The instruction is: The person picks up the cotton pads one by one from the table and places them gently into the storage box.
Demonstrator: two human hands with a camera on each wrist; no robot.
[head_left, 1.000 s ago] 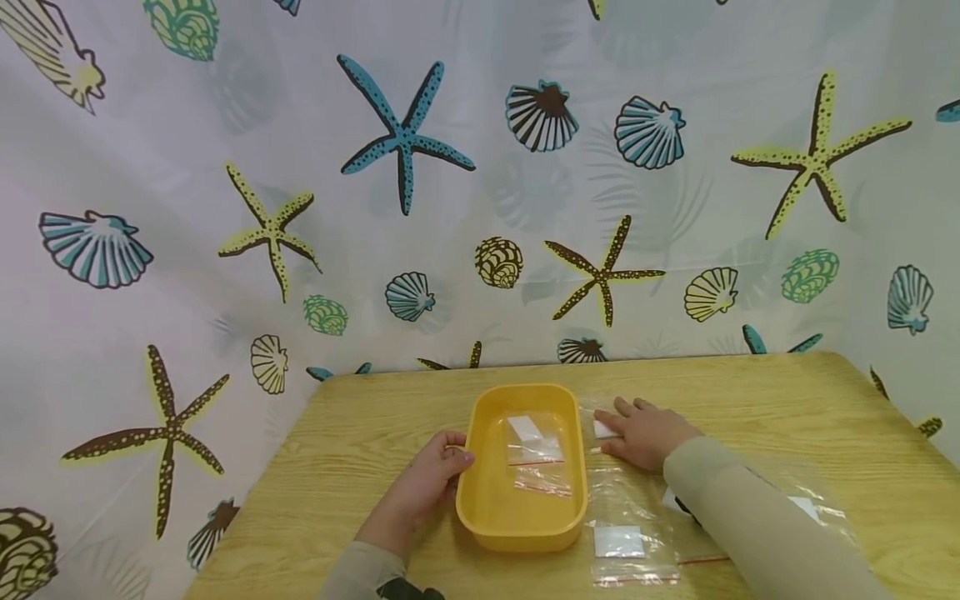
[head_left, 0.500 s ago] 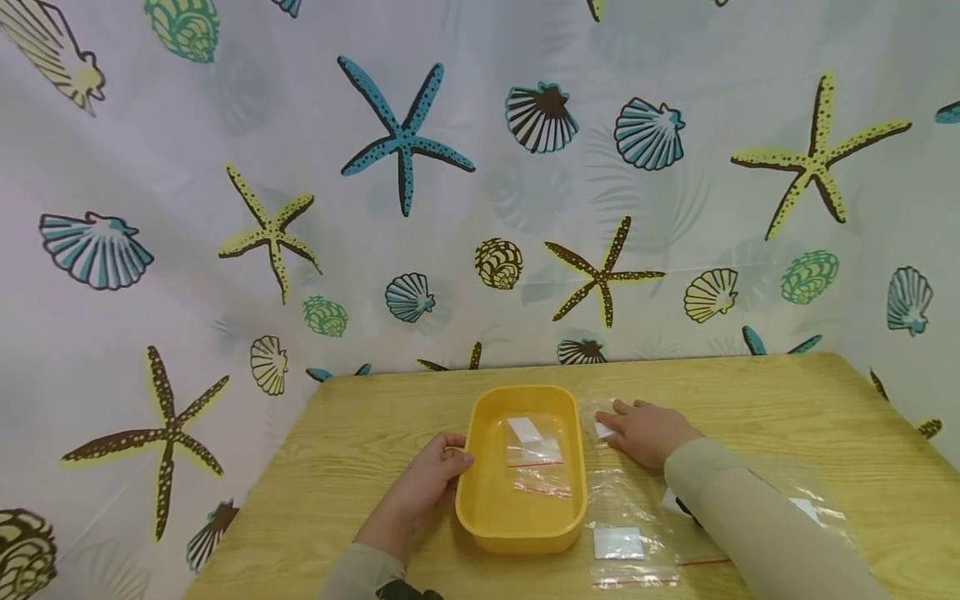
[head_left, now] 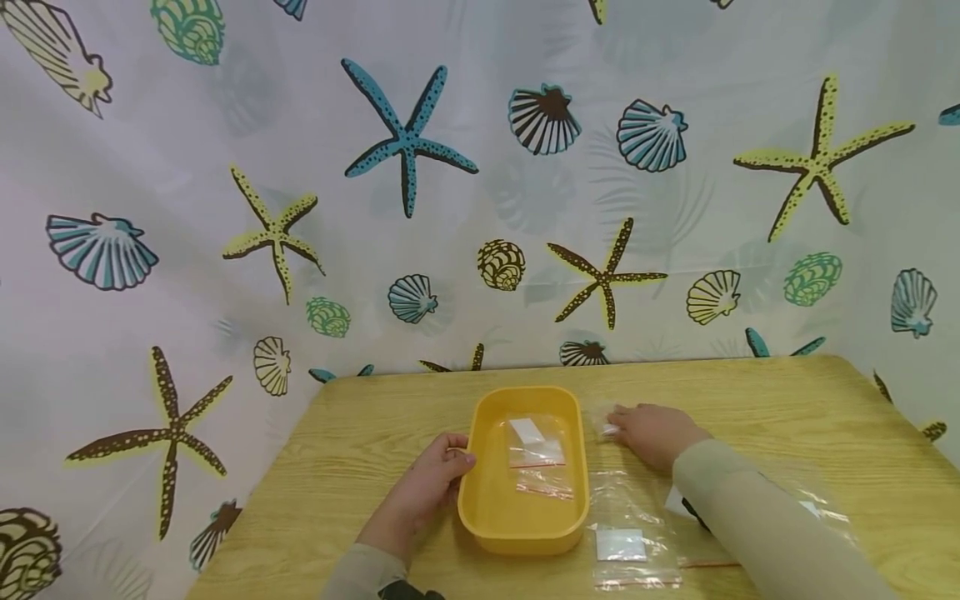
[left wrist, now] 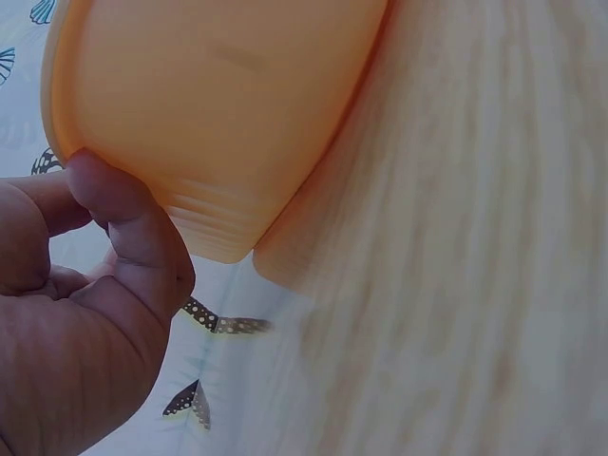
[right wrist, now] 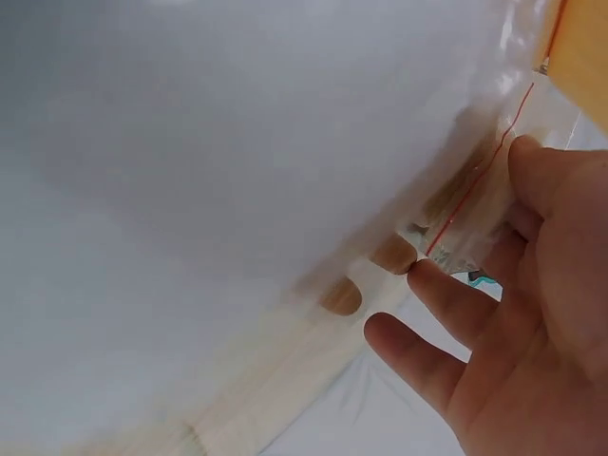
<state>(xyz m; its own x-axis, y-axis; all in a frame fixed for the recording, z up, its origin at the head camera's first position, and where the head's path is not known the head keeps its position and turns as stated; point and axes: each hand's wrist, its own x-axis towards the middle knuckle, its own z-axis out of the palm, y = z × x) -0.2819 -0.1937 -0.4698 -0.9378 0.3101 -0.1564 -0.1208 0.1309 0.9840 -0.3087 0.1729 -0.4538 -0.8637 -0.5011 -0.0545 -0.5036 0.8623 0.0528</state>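
A yellow plastic tub (head_left: 522,543) stands on the table, and my left hand (head_left: 429,483) holds its left rim. In the left wrist view the thumb lies over the rim of the tub (left wrist: 218,104). Right of the tub, my right hand (head_left: 658,435) pinches a small clear zip bag (head_left: 606,423) with a white piece in it. The right wrist view has the thumb against that bag's red-lined end (right wrist: 480,180), while two fingers (right wrist: 408,356) extend apart. Inside the tub lie small clear zip bags (head_left: 538,448) with red seals, one showing a white piece.
A larger clear zip bag (head_left: 622,546) with a white card lies right of the tub. More bags (head_left: 701,546) lie partly under my right forearm. A shell-and-starfish curtain (head_left: 465,200) hangs behind the wooden table (head_left: 360,417).
My right hand's fingers have drawn together on the small bag, and its white piece now looks tilted and bunched. The left hand and the tub have stayed in place.
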